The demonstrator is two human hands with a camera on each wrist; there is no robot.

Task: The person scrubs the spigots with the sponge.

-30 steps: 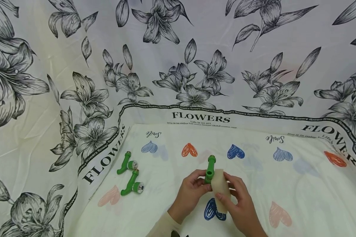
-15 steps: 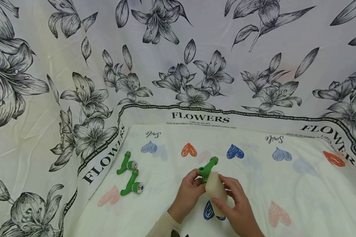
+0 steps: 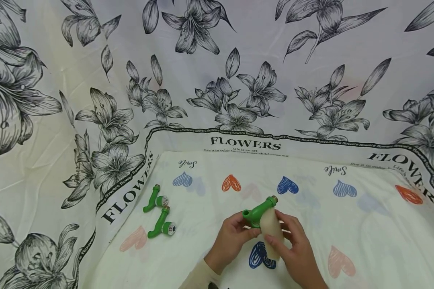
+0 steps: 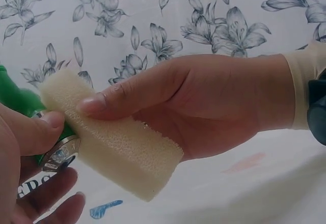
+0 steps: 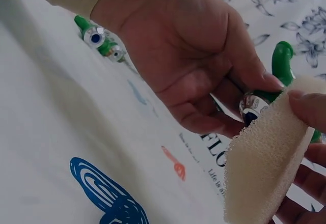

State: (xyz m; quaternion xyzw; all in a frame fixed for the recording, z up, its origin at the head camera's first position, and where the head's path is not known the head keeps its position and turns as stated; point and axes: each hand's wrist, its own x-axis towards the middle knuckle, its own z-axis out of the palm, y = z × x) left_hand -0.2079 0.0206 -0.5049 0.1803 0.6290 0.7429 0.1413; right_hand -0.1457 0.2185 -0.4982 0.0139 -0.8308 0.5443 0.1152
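A green faucet [image 3: 260, 212] with a silver handle is pinched between the thumb and fingers of my left hand [image 3: 233, 237]. My right hand [image 3: 296, 249] grips a cream-coloured sponge [image 3: 272, 233], thumb on one face and fingers behind. In the left wrist view the sponge [image 4: 117, 137] lies against the green body of the faucet, beside its silver handle [image 4: 60, 152]. The right wrist view shows the sponge [image 5: 272, 158] hiding part of the faucet [image 5: 282, 63]. Both things are held above the cloth.
Two more green faucets lie on the left of the white cloth, the farther one [image 3: 153, 200] close to the nearer one [image 3: 162, 225]. The cloth [image 3: 202, 192] has printed hearts. A flower-patterned curtain [image 3: 217, 60] rises behind and along the left.
The held faucet has turned, its threaded end swinging to the right and its spout to the left. The sponge has shifted along with it, still against the faucet. The two lying faucets stay put.
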